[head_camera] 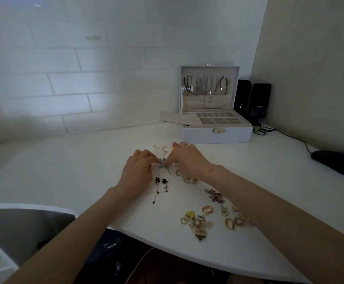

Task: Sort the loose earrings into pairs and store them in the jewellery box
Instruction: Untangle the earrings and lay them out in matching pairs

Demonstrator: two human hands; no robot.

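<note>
On the white desk [85,171] my left hand [137,171] and my right hand [187,160] meet over a pair of silver drop earrings [163,163], each pinching one with the fingertips. Just below them lies a pair of black flower earrings [160,181] with thin dangling chains. A loose heap of gold earrings [206,219] lies near the desk's front edge, with more gold and dark pieces [215,194] under my right forearm. The white jewellery box [216,132] stands open at the back right, its compartments showing and necklaces hanging in the lid.
Small pale and pink earrings [167,146] lie beyond my hands. Two black speakers [253,99] stand right of the box, and a black mouse [335,162] with its cable lies at the far right. A tiled wall [64,78] closes off the back.
</note>
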